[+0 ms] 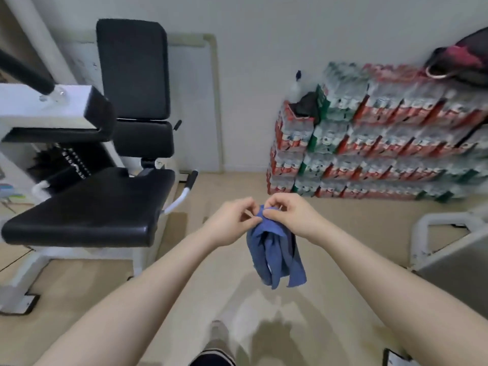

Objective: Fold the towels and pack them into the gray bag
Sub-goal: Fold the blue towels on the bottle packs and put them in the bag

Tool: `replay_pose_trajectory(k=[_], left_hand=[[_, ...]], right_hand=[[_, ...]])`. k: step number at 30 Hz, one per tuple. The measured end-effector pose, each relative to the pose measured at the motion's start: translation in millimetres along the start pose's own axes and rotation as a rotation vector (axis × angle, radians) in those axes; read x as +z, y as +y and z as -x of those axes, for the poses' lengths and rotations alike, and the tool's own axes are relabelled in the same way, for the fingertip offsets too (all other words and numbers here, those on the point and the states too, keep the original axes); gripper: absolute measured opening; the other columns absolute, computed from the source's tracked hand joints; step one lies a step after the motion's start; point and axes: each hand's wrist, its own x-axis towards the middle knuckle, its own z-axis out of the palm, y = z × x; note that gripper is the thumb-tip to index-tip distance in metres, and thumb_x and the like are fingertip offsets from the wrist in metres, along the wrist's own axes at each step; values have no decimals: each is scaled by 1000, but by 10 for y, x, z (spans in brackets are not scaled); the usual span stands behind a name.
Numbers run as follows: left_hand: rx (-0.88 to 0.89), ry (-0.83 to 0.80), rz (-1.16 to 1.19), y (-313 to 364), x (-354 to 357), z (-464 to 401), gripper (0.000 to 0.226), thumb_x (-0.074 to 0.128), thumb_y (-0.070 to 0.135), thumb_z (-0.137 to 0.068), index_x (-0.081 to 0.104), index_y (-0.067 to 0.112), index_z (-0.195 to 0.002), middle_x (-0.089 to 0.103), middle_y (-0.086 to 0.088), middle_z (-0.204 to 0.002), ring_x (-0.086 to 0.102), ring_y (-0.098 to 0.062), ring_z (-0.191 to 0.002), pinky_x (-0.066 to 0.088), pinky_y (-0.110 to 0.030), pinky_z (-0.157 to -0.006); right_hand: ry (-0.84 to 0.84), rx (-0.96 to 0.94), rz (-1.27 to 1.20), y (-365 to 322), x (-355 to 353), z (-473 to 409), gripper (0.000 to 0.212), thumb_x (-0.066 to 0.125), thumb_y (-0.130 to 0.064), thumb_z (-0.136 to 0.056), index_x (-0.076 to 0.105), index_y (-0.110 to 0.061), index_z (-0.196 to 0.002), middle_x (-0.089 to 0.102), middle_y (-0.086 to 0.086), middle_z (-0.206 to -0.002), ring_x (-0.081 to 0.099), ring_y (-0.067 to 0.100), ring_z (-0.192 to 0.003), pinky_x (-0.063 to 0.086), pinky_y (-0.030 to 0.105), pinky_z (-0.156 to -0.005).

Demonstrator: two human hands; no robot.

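Both hands up front: left hand (232,220) & right hand (286,213) pinch the blue towel (274,256) at its top edge, rest hanging bunched over the floor (343,247), w/ black gym bench (87,207) off left.

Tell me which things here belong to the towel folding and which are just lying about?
Part of the job:
- blue towel, hanging crumpled in mid-air
- left hand and right hand, both pinching its top edge

Just lying about:
- black padded gym bench
- stacked packs of bottled water by the wall
- dark bag with pink trim on top of the packs

No gray bag shows clearly.
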Motion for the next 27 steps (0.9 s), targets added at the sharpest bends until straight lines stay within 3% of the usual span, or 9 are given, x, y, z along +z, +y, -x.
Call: replay_pose_trajectory(k=[4,8,13,18,21,25,27], left_hand=[[106,-66,-119,195,202,-793,7,55,19,-89,54,13,-91,64,-1,-90,50,-14,-68,43,-30,-70],[229,-48,-191,368,405,-1659,11,52,21,-90,44,18,-83,55,2,-85,46,-16,-76,39,-33,-70],[273,-91,-44,606,506,-2916,14,50,19,-91,41,15,-81,47,5,-68,42,-15,-66,34,-29,-62],[278,-193,139,796,551,-3998,23,52,20,-91,40,26,-73,45,7,-65,40,-6,-59,32,-15,-55],[266,-257,244,856,650,-4479,21,54,20,-91,44,27,-74,47,5,-69,42,-9,-63,34,-20,-61],[244,-316,293,950,772,-5008,9,53,21,-91,51,18,-83,50,4,-72,44,-6,-63,33,-13,-56],[203,-336,297,981,871,-5283,16,54,24,-91,55,8,-91,54,-2,-81,49,-11,-72,37,-19,-67]], right_hand=[[128,70,40,371,-552,-164,18,58,-14,-87,56,-21,-71,56,-8,-71,46,3,-61,36,19,-58],[225,100,322,663,-1186,-525,10,59,-18,-86,55,-22,-78,51,-14,-71,44,-1,-62,31,16,-54],[325,168,431,942,-1997,-1170,9,52,-23,-91,55,-19,-83,59,0,-79,50,15,-73,34,30,-62],[418,202,294,1191,-2703,-1736,11,50,-21,-91,56,-17,-82,53,-2,-74,46,13,-68,32,23,-57],[509,222,168,1369,-3004,-1969,13,51,-19,-92,59,-10,-86,50,-4,-69,43,7,-62,32,19,-55],[600,196,13,1583,-3410,-2234,15,49,-15,-93,53,-17,-78,49,-5,-69,43,7,-60,35,10,-52],[677,186,-121,1708,-3667,-2384,19,46,-17,-95,50,-21,-77,51,-3,-74,49,11,-66,40,15,-59]])
